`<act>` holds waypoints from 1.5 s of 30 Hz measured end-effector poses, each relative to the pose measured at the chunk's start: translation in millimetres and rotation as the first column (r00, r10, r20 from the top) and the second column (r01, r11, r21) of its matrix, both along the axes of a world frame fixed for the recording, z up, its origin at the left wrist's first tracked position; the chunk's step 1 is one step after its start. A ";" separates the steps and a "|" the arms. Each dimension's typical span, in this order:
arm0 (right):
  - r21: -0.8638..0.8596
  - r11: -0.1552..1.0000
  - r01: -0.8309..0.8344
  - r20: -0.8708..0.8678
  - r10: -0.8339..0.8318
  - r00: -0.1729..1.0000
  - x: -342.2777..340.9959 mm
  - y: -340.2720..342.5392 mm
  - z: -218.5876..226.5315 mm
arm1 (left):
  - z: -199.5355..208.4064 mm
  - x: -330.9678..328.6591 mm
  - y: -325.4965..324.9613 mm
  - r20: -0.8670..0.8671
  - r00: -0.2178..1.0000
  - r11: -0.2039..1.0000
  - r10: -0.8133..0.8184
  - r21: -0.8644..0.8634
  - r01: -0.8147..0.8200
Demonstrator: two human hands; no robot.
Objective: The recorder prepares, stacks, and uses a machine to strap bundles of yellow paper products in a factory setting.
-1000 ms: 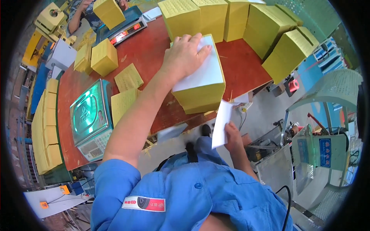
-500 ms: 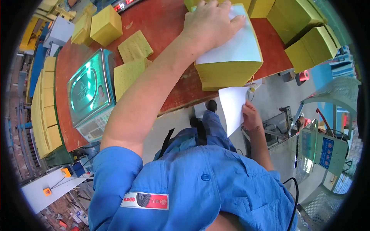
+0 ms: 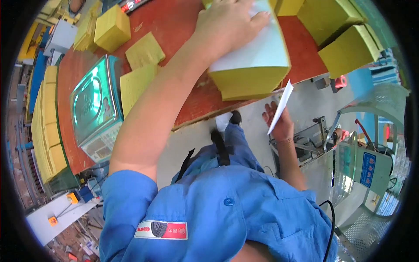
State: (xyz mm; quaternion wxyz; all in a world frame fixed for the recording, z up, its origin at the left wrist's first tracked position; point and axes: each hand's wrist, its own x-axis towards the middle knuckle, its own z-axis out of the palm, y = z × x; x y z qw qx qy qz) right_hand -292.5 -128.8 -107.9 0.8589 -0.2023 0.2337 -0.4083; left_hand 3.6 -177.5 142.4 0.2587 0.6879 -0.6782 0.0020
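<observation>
My left hand (image 3: 227,26) lies spread on the white top sheet (image 3: 257,48) of a tall yellow paper stack (image 3: 251,81) at the table's front edge. Beyond that edge, low on the right, my right hand (image 3: 283,127) holds a loose white sheet of paper (image 3: 280,109). That sheet shows nearly edge-on, tilted, apart from the stack. Some of the right fingers stretch out to the left of it. Left of my left forearm stand a shiny weighing scale (image 3: 93,100) and smaller yellow paper piles (image 3: 145,49).
Large yellow stacks (image 3: 349,54) line the right end of the red table (image 3: 185,111), and yellow blocks (image 3: 112,28) stand at the far left. A row of yellow bundles (image 3: 50,126) runs along the left side. A grey-green machine (image 3: 373,168) stands on the right.
My right hand has turned the loose white sheet from nearly face-on to edge-on and raised it slightly. The left hand stays on the stack while the whole view shifts a little.
</observation>
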 end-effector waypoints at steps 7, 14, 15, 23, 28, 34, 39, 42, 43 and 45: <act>0.056 0.998 -0.001 0.078 -0.003 0.997 43.2 -0.8 9.1 | -3.6 5.7 -0.3 -0.009 1.000 0.999 0.019 0.040 -0.019; 0.144 0.984 0.105 -0.082 -0.094 0.992 47.8 6.2 23.9 | 6.6 -10.1 8.6 0.018 1.000 0.998 -0.021 0.063 0.020; 0.173 0.977 0.128 -0.102 -0.111 0.988 44.8 9.3 27.6 | 8.6 -14.2 13.6 0.000 0.999 0.998 -0.045 0.052 0.045; 0.201 0.967 0.156 -0.242 -0.105 0.965 15.8 24.5 83.1 | 11.3 -14.6 59.7 -0.177 0.980 0.996 -0.093 -0.031 0.088; 0.073 0.996 0.048 -0.095 -0.041 0.995 1.4 -16.3 118.2 | -44.9 17.7 82.0 -0.732 0.659 0.982 -0.175 -0.180 0.060; 0.129 0.981 -0.142 -0.134 0.159 0.978 8.2 -64.5 105.8 | -123.8 5.3 105.4 -0.991 -0.107 0.990 -0.075 -0.061 -0.125; 0.055 0.971 -0.232 -0.272 0.238 0.932 10.3 -80.0 123.7 | -152.1 10.3 117.1 -0.989 0.143 0.990 0.034 0.013 -0.143; -0.013 0.984 -0.179 -0.379 0.161 0.911 18.0 -83.7 123.1 | -161.2 14.4 126.3 -0.947 0.311 0.989 0.084 0.041 -0.143; -0.054 0.987 -0.152 -0.457 0.112 0.883 18.8 -85.1 122.5 | -162.4 14.6 129.3 -0.947 0.310 0.989 0.087 0.045 -0.138; -0.152 0.956 -0.253 -0.643 0.099 0.760 18.1 -89.7 130.2 | -163.5 17.4 137.2 -0.999 0.014 0.990 0.044 0.041 -0.132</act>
